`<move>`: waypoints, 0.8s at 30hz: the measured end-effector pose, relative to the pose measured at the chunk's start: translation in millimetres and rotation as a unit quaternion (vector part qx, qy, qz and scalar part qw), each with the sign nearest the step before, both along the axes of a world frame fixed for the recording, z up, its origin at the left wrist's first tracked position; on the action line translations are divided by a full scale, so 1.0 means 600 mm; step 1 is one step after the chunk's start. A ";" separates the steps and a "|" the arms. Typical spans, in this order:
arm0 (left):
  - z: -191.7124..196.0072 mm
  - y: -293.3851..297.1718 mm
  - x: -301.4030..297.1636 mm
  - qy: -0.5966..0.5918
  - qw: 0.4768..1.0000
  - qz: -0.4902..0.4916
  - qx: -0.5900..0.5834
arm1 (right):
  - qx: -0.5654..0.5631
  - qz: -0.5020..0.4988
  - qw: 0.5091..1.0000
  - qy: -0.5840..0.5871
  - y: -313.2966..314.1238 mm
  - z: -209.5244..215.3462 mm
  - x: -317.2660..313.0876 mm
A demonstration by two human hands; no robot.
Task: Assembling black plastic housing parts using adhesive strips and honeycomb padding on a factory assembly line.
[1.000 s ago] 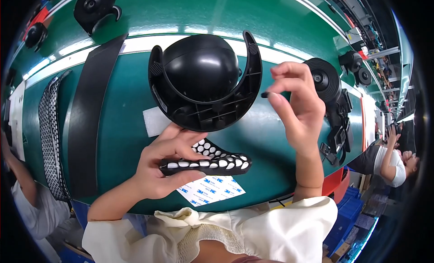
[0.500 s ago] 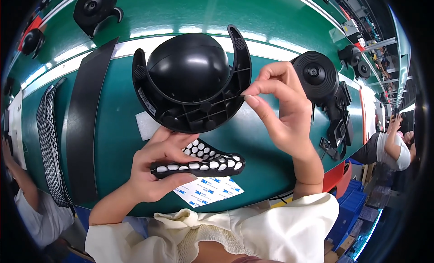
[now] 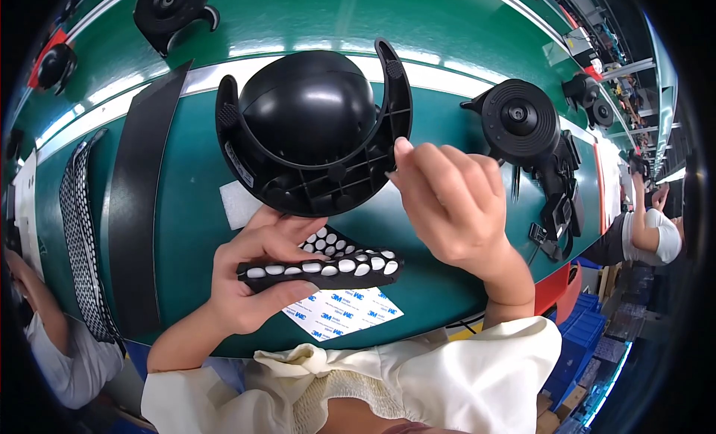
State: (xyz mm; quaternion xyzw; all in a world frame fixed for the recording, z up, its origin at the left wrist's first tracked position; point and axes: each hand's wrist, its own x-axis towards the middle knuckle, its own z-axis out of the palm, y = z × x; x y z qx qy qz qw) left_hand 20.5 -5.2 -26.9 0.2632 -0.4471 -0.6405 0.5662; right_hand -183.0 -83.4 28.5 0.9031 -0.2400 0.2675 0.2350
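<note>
My left hand [image 3: 257, 273] is closed on a black perforated strip [image 3: 350, 267] with white oval dots along it. Its upper fingertips reach under a black plastic shell [image 3: 309, 109], which has a glossy dome and two upright prongs. A ribbed frame lines the shell's near side. Against the inside of the right prong, my right hand [image 3: 451, 203] is curled with its thumb at the edge. Whatever its fingers pinch is hidden. Below the strip lies a white adhesive-backing sheet [image 3: 343, 314] with blue print, and a white foam piece [image 3: 240, 205] sits partly under the shell.
A long black panel [image 3: 142, 195] and a dotted mesh strip [image 3: 88, 240] lie at left. A round black part [image 3: 520, 117] and a jumble of black parts [image 3: 559, 203] occupy the right. Another round part [image 3: 170, 12] rests on the far green surface. Co-workers' arms show at both sides.
My right hand has turned from an extended pinch to a curled grip at the prong. The dotted strip has shifted slightly left. On the far surface, the round part has moved right.
</note>
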 end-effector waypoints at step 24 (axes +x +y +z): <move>-0.001 -0.009 0.023 -0.115 0.992 -0.045 -0.022 | 0.820 0.082 0.466 -0.322 -0.083 -0.021 0.006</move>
